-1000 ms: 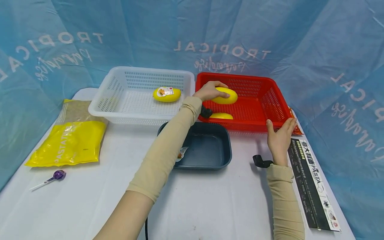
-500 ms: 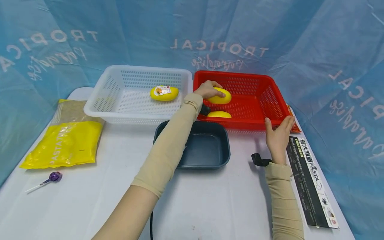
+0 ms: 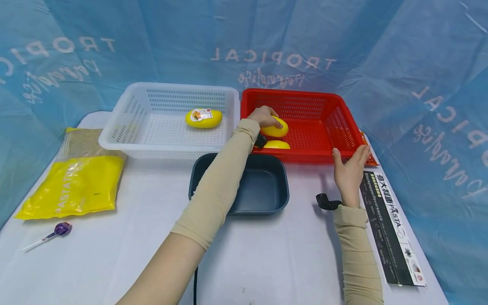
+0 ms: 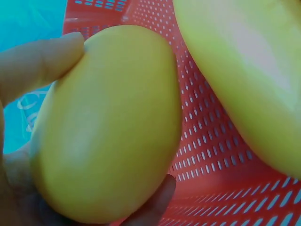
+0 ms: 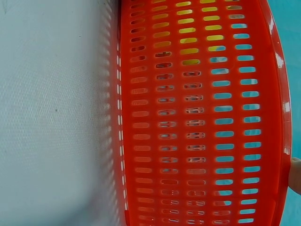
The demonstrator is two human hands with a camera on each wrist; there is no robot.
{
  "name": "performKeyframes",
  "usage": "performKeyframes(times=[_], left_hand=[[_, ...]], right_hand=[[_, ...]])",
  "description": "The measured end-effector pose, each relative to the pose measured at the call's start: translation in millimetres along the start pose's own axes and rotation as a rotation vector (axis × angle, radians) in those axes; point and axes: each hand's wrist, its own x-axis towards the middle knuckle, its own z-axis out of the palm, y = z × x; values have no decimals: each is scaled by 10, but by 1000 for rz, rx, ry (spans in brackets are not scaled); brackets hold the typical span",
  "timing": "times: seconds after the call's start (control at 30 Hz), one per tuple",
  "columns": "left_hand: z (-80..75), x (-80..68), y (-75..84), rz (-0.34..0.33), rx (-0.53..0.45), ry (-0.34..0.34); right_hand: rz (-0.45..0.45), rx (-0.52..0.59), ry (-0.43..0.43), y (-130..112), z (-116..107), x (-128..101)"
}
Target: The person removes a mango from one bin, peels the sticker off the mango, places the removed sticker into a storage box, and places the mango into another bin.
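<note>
Left hand fingers curl around a yellow mango inside the red basket; right hand, fingers straight, steadies the basket's near-right corner.

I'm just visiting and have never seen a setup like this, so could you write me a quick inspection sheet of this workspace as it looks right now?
Surface: white table, covered with a cloth.
Job's things: red basket holds two yellow mangoes; the held mango and the second mango. The white basket holds a labelled mango.
Clutter: dark blue tray, yellow bag, purple lollipop, black pasta box.
Grippers: left hand grips the held mango; right hand rests open against the red basket's near corner.
Cables: a black cable at the near edge.
Surroundings: blue printed sheeting on all sides.
</note>
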Motion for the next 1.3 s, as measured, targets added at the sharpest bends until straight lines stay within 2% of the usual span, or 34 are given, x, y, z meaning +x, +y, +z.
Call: performKeyframes(times=[0.2,0.53,0.63,0.8,1.07,1.2,1.3], left_hand=[[0,-5,3,-18,-3,-16],[3,79,-30,-46,93,-40],[-1,63,-37,-51,84,-51],[-6,43,-56,-33,70,-69],[3,18,-69,-1,74,-39],[0,-1,-57,26,57,-76],[-44,-84,-43,52,36,-102]], right_hand=[[-1,3,4,-10,-1,-21],[-8,23,-10,-30,2,-43],[-9,30,-18,-21,8,-47],[-8,36,-23,-8,12,-49],[-9,33,-22,-4,11,-25],[2,20,-21,8,-4,-19],[5,14,-24,-8,-11,-26]])
